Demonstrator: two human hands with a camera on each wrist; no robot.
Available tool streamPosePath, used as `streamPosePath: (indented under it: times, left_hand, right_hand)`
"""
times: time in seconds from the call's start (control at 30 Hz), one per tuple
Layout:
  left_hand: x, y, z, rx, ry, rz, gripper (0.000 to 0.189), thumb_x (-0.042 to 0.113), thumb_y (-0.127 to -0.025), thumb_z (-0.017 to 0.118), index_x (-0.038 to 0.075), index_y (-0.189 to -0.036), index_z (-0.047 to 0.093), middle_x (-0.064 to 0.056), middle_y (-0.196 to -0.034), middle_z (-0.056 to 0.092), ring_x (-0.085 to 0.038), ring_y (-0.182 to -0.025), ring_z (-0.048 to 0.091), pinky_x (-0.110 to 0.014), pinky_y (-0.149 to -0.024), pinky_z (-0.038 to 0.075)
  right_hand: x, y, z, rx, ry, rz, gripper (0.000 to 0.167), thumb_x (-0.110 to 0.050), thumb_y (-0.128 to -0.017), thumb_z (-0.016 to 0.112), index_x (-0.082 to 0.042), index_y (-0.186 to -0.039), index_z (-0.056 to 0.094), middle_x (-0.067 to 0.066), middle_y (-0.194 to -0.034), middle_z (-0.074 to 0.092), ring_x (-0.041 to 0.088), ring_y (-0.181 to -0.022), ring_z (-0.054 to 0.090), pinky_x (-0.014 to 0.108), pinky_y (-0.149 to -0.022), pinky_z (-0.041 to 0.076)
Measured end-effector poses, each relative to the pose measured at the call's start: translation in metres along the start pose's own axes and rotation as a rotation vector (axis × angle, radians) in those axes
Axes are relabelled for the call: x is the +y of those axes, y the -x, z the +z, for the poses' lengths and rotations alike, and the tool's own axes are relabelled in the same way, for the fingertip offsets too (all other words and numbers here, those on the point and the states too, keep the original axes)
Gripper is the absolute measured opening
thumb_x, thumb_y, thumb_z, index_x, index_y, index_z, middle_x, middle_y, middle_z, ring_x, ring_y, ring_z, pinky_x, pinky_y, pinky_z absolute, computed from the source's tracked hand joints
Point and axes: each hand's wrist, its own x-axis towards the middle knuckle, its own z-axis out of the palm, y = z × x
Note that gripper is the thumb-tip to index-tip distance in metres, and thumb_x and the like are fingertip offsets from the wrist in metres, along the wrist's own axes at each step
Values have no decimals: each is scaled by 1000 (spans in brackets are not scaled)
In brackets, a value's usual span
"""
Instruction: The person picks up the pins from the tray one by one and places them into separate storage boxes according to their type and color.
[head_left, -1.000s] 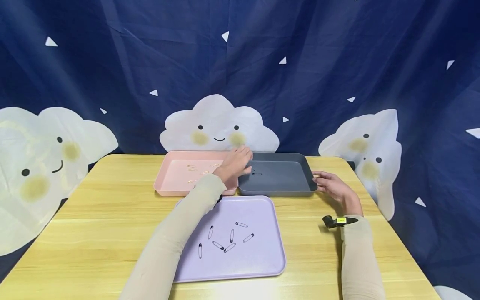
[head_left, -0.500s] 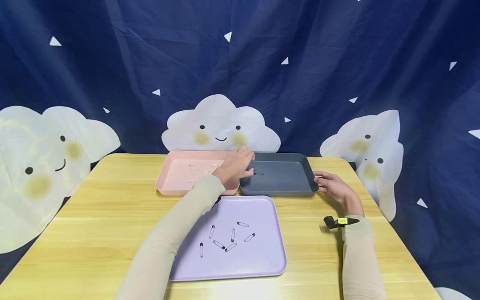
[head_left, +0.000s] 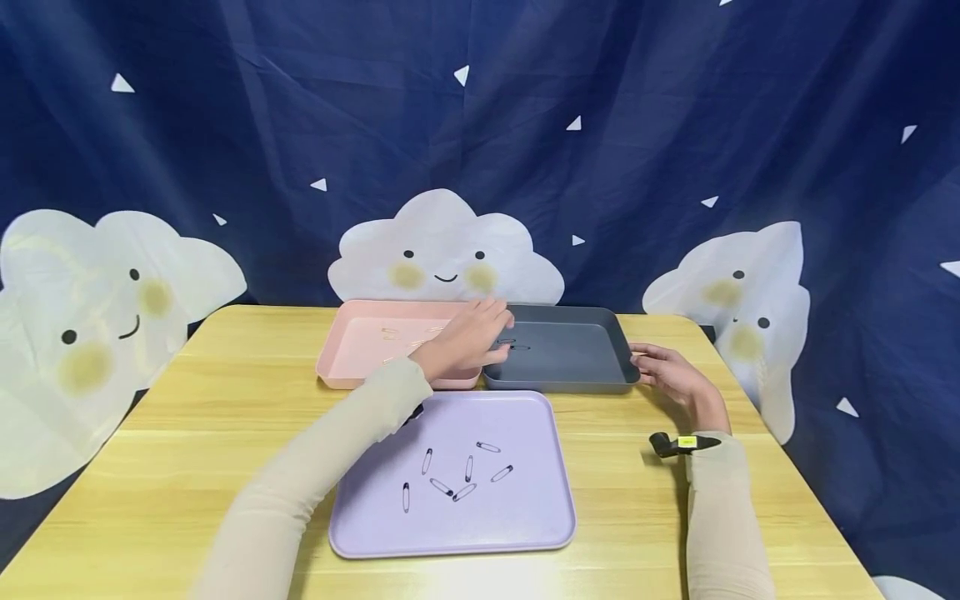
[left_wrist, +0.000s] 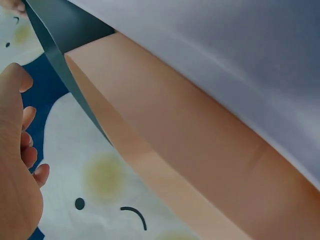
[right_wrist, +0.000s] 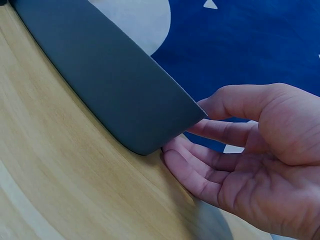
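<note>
My left hand point(head_left: 463, 337) hovers over where the pink tray point(head_left: 341, 346) meets the dark grey tray point(head_left: 570, 354). Its fingers are loosely bent, with nothing seen between them in the left wrist view. Several gold safety pins point(head_left: 390, 333) lie in the pink tray, partly behind that hand. Dark safety pins point(head_left: 519, 347) lie near the grey tray's left side. At the grey tray's right end, my right hand point(right_wrist: 265, 155) touches the wall and rim with relaxed fingers. Several black-headed safety pins point(head_left: 469, 468) are spread on the lilac tray point(head_left: 517, 521).
The wooden table point(head_left: 187, 417) carries all the trays, the lilac one nearest me. A dark blue curtain point(head_left: 390, 108) with clouds hangs right behind the table's far edge. A black strap device point(head_left: 678, 444) sits on the right wrist.
The left hand has drawn back slightly to the left, and its forearm has swung left. The right hand stays at the grey tray's end. The head view has shifted slightly.
</note>
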Motion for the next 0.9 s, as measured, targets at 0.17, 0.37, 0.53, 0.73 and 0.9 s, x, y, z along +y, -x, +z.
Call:
streamPosePath:
  times: [0.17,0.37,0.53,0.73,0.9]
  left_hand:
    - [9,13,-10,4,-25,60,32,34,-94,60,12,-118,62,-1,-108,56,-20,-98,47,-36,-89,41]
    - [21,30,-20,-4,-34,149,33,32,-92,62,10,-117,63,-3,-106,56,-22,-99,48,-38,-92,43]
    - [32,43,-20,-10,-16,198,32,31,-90,66,11,-114,64,-2,-104,55,-21,-99,49,-36,-89,46]
    - [43,58,-21,-43,-17,266,28,33,-91,64,14,-111,62,0,-103,55,-19,-98,48,-33,-88,44]
    - [49,70,-20,-79,-18,301,27,35,-93,63,15,-111,62,1,-103,56,-18,-98,48,-32,-90,43]
  right_hand:
    - [0,0,0,-3,4,-1,60,-7,-106,46,20,-152,19,-11,-103,67,1,-88,66,18,-80,56]
    - [1,-1,0,-8,6,-2,61,-8,-106,47,20,-152,18,-11,-103,67,1,-90,67,18,-81,56]
    - [0,-1,0,-9,13,2,60,-8,-107,47,19,-152,19,-11,-103,66,1,-89,67,18,-80,55]
    - [0,-1,1,-7,26,10,60,-9,-107,47,18,-153,20,-11,-103,66,1,-88,66,18,-80,55]
    - [1,-1,0,-13,25,6,60,-8,-107,46,18,-153,19,-12,-104,66,1,-90,66,18,-81,55]
